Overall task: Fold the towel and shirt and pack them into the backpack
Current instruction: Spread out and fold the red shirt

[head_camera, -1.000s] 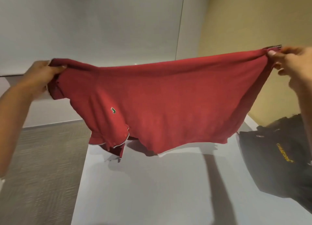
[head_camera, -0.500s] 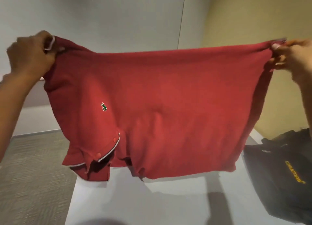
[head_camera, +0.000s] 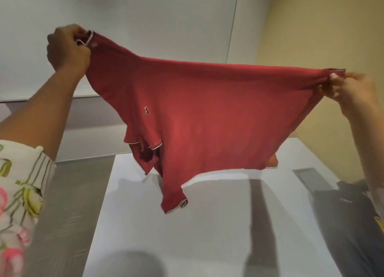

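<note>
A red polo shirt (head_camera: 207,110) with a small green logo hangs stretched in the air above a white table (head_camera: 207,224). My left hand (head_camera: 66,48) grips its sleeve end with white trim at the upper left. My right hand (head_camera: 351,87) pinches the shirt's hem edge at the right, a bit lower. The collar and the other sleeve dangle down toward the table. A black backpack (head_camera: 351,224) with yellow lettering lies on the table's right side, partly cut off by the frame. No towel is in view.
A small orange patch (head_camera: 273,161) shows behind the shirt's lower right edge on the table. Grey carpet floor (head_camera: 68,204) lies left of the table. White walls stand behind, a yellow wall to the right.
Both hands kept their hold on the shirt. The left end has risen higher than the right, and a sleeve now hangs lower toward the table. The view has tilted down.
</note>
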The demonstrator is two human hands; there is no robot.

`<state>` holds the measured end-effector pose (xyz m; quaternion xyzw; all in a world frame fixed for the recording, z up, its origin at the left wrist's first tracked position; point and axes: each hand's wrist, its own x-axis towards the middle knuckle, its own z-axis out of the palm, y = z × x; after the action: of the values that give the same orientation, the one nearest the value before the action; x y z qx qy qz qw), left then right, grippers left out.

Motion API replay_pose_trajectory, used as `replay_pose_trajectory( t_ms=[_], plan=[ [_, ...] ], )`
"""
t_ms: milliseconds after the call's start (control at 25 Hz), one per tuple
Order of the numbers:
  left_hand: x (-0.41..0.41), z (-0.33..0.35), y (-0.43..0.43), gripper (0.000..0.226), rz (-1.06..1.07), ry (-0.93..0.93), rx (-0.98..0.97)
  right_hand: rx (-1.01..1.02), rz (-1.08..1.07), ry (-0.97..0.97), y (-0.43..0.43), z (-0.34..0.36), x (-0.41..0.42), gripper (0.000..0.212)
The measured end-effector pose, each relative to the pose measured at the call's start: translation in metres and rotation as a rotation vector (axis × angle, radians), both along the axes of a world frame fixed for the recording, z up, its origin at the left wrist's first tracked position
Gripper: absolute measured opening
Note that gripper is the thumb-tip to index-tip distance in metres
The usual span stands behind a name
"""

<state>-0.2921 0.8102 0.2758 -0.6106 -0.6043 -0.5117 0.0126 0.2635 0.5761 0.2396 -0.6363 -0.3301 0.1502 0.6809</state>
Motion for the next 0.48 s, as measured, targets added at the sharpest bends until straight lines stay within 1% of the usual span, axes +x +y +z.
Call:
replay_pose_trajectory(
  t_ms=[80,120,160,240,280,360,400,480],
  plan=[
    [-0.014,0.017,-0.006,0.03,-0.141,-0.028,0.06,0.071,0.001,0.024,-0.018,0.001,0.001,0.017],
    [-0.025,0.025,-0.015,0.023,-0.222,-0.027,0.05,0.093,0.011,0.035,-0.03,-0.001,-0.001,0.017],
    [-0.037,0.029,-0.025,0.015,-0.281,-0.012,0.007,0.115,0.028,0.053,-0.043,-0.006,-0.001,0.018],
    [-0.061,0.02,-0.066,0.017,-0.379,0.069,-0.124,0.113,0.042,0.106,-0.074,-0.025,-0.008,0.02],
    [-0.071,0.007,-0.097,0.009,-0.493,0.053,-0.19,0.082,0.024,0.133,-0.089,-0.039,-0.009,0.02],
    [-0.088,-0.038,-0.159,0.008,-0.693,0.124,-0.264,0.003,0.007,0.198,-0.12,-0.08,-0.015,0.02],
    [-0.093,-0.069,-0.189,0.005,-0.785,0.129,-0.316,-0.051,0.016,0.224,-0.135,-0.105,-0.018,0.018],
    [-0.092,-0.135,-0.233,0.009,-0.899,0.173,-0.544,-0.188,0.004,0.249,-0.164,-0.155,-0.025,0.013]
  ],
)
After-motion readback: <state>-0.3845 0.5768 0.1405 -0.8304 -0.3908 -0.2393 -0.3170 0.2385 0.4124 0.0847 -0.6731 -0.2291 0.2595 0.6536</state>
